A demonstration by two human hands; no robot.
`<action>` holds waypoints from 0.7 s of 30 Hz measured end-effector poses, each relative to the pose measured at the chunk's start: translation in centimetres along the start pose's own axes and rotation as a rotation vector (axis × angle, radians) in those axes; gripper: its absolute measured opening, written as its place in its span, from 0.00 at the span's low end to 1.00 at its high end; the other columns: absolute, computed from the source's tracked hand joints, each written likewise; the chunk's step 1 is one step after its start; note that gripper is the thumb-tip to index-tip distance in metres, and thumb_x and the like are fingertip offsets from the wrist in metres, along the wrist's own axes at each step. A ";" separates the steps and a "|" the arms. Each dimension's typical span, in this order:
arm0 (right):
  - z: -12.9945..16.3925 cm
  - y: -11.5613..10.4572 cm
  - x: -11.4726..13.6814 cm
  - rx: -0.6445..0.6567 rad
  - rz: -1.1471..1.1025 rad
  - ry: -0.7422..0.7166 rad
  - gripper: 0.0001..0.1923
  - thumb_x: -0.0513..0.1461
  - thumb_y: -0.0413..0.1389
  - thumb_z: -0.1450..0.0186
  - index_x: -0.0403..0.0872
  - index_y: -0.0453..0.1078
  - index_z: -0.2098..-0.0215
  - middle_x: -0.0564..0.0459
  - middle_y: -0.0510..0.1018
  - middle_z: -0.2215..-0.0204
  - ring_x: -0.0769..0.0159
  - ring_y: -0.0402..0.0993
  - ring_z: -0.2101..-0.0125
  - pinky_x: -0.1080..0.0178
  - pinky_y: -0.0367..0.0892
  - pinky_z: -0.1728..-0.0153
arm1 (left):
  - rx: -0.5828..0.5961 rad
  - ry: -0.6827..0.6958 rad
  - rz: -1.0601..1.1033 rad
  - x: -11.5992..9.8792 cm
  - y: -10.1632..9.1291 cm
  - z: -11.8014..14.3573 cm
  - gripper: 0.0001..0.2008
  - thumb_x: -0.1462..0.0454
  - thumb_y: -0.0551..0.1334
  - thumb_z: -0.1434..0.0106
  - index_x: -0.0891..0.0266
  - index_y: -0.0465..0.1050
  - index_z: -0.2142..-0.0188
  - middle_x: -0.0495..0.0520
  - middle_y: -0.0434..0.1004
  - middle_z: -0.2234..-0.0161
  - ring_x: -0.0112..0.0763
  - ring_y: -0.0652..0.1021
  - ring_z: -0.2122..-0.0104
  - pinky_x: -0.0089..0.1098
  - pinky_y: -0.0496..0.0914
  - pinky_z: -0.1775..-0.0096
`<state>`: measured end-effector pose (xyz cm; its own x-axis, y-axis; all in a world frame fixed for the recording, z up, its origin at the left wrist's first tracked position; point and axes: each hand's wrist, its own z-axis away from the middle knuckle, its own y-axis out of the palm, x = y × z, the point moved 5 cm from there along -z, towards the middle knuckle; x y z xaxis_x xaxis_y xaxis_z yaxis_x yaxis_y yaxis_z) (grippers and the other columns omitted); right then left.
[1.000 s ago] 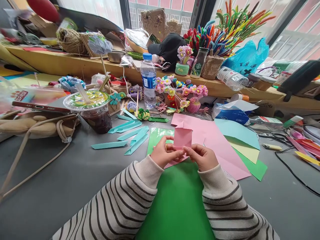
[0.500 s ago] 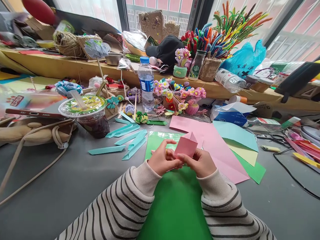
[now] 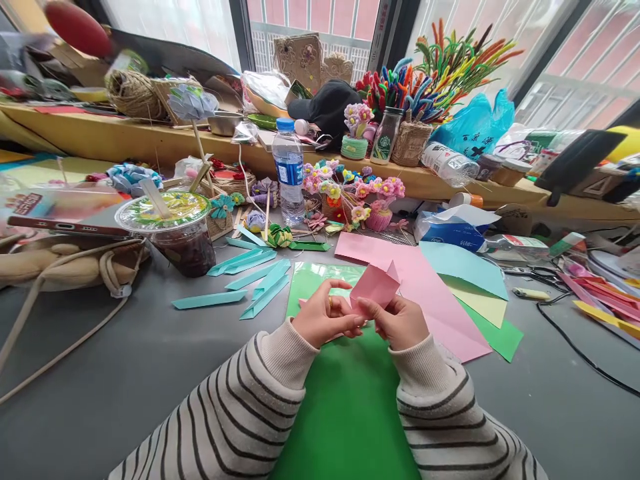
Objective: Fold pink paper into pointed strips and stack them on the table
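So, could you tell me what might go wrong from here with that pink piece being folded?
1. The folded pink paper is pinched between the left hand and right hand above the table; a slip could skew the crease.
2. The lidded drink cup stands near the left sleeve; a wide elbow move might tip it.
3. Loose teal strips nearby could get swept aside.

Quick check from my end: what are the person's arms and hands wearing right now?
Both arms are in a cream knit sweater with thin dark horizontal stripes and plain ribbed cuffs. The left hand is bare apart from a gold ring on one finger; the right hand is bare, with no glove or ring visible.
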<state>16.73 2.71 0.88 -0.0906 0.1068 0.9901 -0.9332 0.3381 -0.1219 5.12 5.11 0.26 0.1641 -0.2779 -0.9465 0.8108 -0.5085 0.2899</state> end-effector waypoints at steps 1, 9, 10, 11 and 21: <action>0.0 0.0 0.0 -0.010 -0.022 0.006 0.17 0.46 0.60 0.58 0.42 0.63 0.89 0.62 0.58 0.96 0.79 0.49 0.93 0.71 0.46 0.92 | -0.003 0.009 0.002 0.0 -0.1 0.0 0.25 0.67 0.65 0.58 0.63 0.53 0.63 0.40 0.65 0.85 0.25 0.72 0.82 0.27 0.67 0.77; -0.3 -0.7 -0.3 -0.111 -0.068 0.029 0.18 0.48 0.60 0.59 0.42 0.62 0.88 0.62 0.59 0.96 0.78 0.51 0.93 0.71 0.47 0.91 | -0.030 0.051 0.001 -0.1 -0.7 -0.3 0.29 0.68 0.66 0.59 0.64 0.52 0.60 0.45 0.71 0.82 0.27 0.73 0.79 0.32 0.68 0.72; -0.3 -0.7 -0.3 -0.105 -0.064 0.020 0.18 0.48 0.60 0.58 0.42 0.62 0.87 0.61 0.59 0.96 0.78 0.52 0.93 0.71 0.48 0.91 | -0.030 0.043 0.007 0.0 -0.6 -0.3 0.29 0.68 0.66 0.60 0.64 0.52 0.61 0.46 0.71 0.81 0.27 0.73 0.78 0.31 0.67 0.72; -0.3 -0.5 -0.3 -0.094 -0.063 0.012 0.18 0.48 0.59 0.58 0.42 0.63 0.87 0.61 0.60 0.96 0.78 0.52 0.93 0.71 0.48 0.91 | -0.031 0.038 0.013 0.0 -0.5 -0.3 0.28 0.68 0.66 0.60 0.64 0.53 0.61 0.46 0.71 0.81 0.27 0.73 0.78 0.31 0.67 0.72; -0.1 -0.1 -0.5 0.088 -0.044 0.021 0.17 0.46 0.59 0.57 0.42 0.64 0.90 0.58 0.63 0.94 0.75 0.56 0.91 0.69 0.52 0.88 | -0.006 0.067 0.005 -0.2 -0.7 -0.1 0.23 0.67 0.65 0.56 0.64 0.53 0.64 0.41 0.67 0.83 0.26 0.73 0.80 0.32 0.68 0.73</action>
<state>16.89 2.72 0.42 -0.0423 0.1134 0.9926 -0.9631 0.2598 -0.0707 4.61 5.64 0.24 0.2055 -0.2255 -0.9523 0.8131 -0.5023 0.2944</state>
